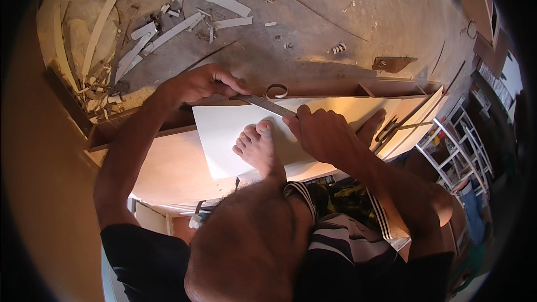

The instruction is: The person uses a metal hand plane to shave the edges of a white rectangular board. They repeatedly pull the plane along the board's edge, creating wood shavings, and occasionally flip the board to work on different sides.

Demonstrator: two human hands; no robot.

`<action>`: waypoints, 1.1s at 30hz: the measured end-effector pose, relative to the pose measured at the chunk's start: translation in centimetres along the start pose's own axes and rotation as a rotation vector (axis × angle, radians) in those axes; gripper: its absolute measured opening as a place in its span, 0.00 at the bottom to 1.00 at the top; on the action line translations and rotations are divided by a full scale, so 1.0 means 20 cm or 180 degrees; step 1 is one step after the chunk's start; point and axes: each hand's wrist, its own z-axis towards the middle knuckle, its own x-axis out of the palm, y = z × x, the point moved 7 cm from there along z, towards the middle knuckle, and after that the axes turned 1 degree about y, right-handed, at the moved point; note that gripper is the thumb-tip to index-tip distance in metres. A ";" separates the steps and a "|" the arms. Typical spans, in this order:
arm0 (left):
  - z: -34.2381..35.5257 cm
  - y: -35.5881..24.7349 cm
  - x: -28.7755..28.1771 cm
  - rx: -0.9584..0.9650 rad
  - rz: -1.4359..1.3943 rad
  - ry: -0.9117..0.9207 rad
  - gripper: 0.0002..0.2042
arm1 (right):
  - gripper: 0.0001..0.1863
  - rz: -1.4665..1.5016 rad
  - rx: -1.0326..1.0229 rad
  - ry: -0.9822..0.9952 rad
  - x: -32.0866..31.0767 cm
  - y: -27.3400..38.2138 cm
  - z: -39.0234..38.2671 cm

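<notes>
My left hand [215, 84] is closed on the far end of a flat metal strip [263, 103], like a ruler. My right hand [319, 131] is closed on its near end, the strip running diagonally between both hands. Below the strip lies a white sheet [218, 140] on a pale wooden board [162, 173]. My bare foot [254, 145] rests on the sheet, and my other foot [369, 128] shows behind my right hand. A small curled strip [277, 90] sits just beyond the metal strip.
Pale offcuts [173, 33] and wood scraps [98, 92] litter the concrete floor [313, 17]. An open wooden frame [386, 86] runs along the board's far side. Long thin pieces [414, 126] lie at the right, near metal ladders [453, 145]. A wooden panel [45, 179] bounds the left.
</notes>
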 end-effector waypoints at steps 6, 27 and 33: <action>0.08 0.08 -0.10 0.0270 0.0419 -0.0475 0.15 | 0.29 -0.0031 -0.0179 -0.0304 0.06 -0.04 0.10; 0.23 -0.12 0.11 0.0210 -0.0063 0.0123 0.15 | 0.29 -0.0064 0.0206 -0.0090 -0.08 -0.19 -0.23; 0.28 -0.04 0.03 0.0408 0.0359 -0.0126 0.16 | 0.31 -0.0035 0.0317 0.0157 0.02 -0.30 0.00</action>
